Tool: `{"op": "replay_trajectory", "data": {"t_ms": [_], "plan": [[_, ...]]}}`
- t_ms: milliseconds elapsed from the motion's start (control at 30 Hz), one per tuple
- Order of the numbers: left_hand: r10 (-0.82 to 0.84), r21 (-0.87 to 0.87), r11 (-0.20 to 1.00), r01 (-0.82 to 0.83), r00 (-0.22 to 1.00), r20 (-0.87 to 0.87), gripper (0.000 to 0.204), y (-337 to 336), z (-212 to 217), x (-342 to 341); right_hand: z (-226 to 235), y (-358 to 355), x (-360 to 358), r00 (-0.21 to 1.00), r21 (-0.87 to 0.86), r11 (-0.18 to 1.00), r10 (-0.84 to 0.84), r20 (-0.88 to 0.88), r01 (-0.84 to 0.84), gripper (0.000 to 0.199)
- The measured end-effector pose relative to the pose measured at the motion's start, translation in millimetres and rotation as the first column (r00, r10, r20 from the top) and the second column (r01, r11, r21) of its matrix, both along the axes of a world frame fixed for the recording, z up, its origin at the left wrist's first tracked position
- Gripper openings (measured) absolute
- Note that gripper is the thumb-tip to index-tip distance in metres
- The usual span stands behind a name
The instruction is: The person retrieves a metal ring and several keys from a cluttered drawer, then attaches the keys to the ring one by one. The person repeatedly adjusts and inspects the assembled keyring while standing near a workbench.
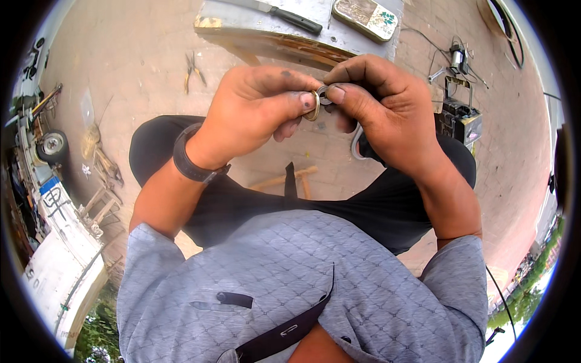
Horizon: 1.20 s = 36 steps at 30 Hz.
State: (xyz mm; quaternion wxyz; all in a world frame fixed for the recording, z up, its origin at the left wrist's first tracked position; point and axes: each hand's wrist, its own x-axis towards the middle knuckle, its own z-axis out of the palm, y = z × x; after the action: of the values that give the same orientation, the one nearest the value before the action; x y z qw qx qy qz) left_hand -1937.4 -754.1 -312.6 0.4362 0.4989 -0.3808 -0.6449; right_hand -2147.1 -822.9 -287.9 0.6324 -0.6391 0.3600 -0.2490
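Observation:
Both hands meet above my knees, just short of the workbench edge. My left hand (254, 115) is closed, pinching a thin brass-coloured metal ring (315, 107) between thumb and forefinger. Against it, my right hand (381, 103) pinches a small round grey metal piece (324, 95) with a dark centre. The two parts touch or overlap; whether they are joined I cannot tell. Fingertips cover much of the grey piece.
A knife with a black handle (296, 20) and a shallow tin (365, 18) lie on the workbench (266, 27). Pliers (193, 71) rest on the paved ground at left. A metal toolbox-like unit (463, 121) stands at right, and a wheeled cart (54, 145) at far left.

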Motion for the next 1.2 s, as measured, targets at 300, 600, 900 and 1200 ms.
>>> {"op": "replay_trajectory", "data": {"t_ms": [300, 600, 900, 1200], "plan": [[0.018, -0.041, 0.999, -0.015, 0.997, 0.078, 0.018, 0.5, 0.7, -5.4, 0.4, -1.8, 1.4, 0.999, 0.106, 0.994, -0.038, 0.000, 0.038, 0.011], [0.187, -0.087, 0.981, -0.176, 0.971, 0.147, 0.017, 4.8, 1.7, -17.6, -15.4, 1.7, 9.2, 0.991, -0.458, 0.883, -0.130, -0.026, 0.104, 0.005], [0.245, -0.303, 0.942, -0.143, 0.911, 0.332, 0.017, 3.3, -0.8, -20.6, 0.2, -4.7, 13.2, 0.993, 0.095, 0.990, -0.102, -0.054, 0.107, 0.006], [0.213, -0.174, 0.969, -0.178, 0.954, 0.211, 0.019, -0.9, 5.0, -18.2, -4.7, -6.0, 14.2, 0.994, -0.035, 0.994, -0.104, -0.023, 0.103, 0.009]]}}
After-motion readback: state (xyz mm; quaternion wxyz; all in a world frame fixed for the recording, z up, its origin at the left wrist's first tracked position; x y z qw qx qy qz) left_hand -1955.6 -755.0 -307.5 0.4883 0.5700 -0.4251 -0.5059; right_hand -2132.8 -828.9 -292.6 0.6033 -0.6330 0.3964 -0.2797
